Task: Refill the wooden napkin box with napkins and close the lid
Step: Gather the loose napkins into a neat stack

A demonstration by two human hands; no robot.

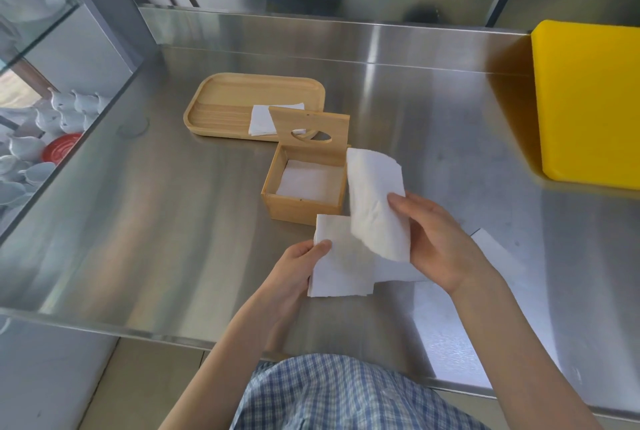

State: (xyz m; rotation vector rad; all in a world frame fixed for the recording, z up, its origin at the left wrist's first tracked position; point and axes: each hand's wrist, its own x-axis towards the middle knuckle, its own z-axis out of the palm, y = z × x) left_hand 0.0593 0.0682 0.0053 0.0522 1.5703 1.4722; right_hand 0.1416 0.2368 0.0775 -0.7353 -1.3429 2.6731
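The wooden napkin box [298, 202] stands in the middle of the steel counter, its lid [311, 133] with an oval slot tilted up and open. White napkins [304, 181] lie inside it. My left hand [304, 258] pinches the left edge of a flat napkin stack [341, 266] just in front of the box. My right hand [440, 239] grips a curled white napkin [375, 201] that rises beside the box's right wall. Behind the box, a wooden tray [221, 103] holds a few more napkins [261, 119].
A yellow cutting board [588, 103] lies at the counter's right. A glass case on the left holds white cups [65, 107] and a red dish [62, 149]. The steel counter [156, 207] ends close to my checked shirt.
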